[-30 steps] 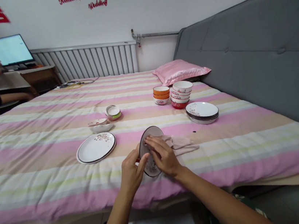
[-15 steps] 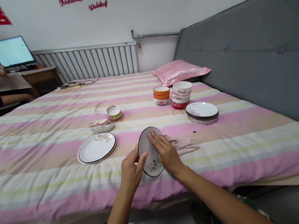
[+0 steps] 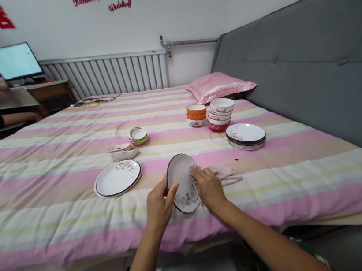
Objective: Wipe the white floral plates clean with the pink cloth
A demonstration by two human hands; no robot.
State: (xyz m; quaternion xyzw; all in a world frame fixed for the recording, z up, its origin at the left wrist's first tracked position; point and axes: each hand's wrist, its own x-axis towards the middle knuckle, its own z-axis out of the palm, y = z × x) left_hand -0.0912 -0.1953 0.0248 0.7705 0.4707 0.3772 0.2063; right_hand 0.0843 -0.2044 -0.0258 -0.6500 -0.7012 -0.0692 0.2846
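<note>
My left hand (image 3: pixel 158 205) grips the left rim of a white plate (image 3: pixel 179 178) with a dark edge and brown floral print, thumb on its face. The plate is tilted up above the near part of the bed. At its right rim, my right hand (image 3: pixel 210 188) is closed on a pale pink cloth (image 3: pixel 225 175), which trails out to the right behind the fingers. Part of the cloth is hidden by the hand. To the left lie oval plates (image 3: pixel 116 179), one on another. A stack of round plates (image 3: pixel 245 133) stands to the right.
Orange and white bowls (image 3: pixel 196 112) stand beside taller stacked bowls (image 3: pixel 221 114). Small dishes (image 3: pixel 138 135) and shallow dishes (image 3: pixel 121 153) sit mid-left on the striped bed cover (image 3: pixel 55 170). Behind are a pink pillow (image 3: pixel 219 86) and a grey headboard (image 3: pixel 306 48). A person sits at far left.
My right hand has slid from the plate's face toward its right rim with the cloth, uncovering more of the plate. My left hand keeps its hold in nearly the same place.
</note>
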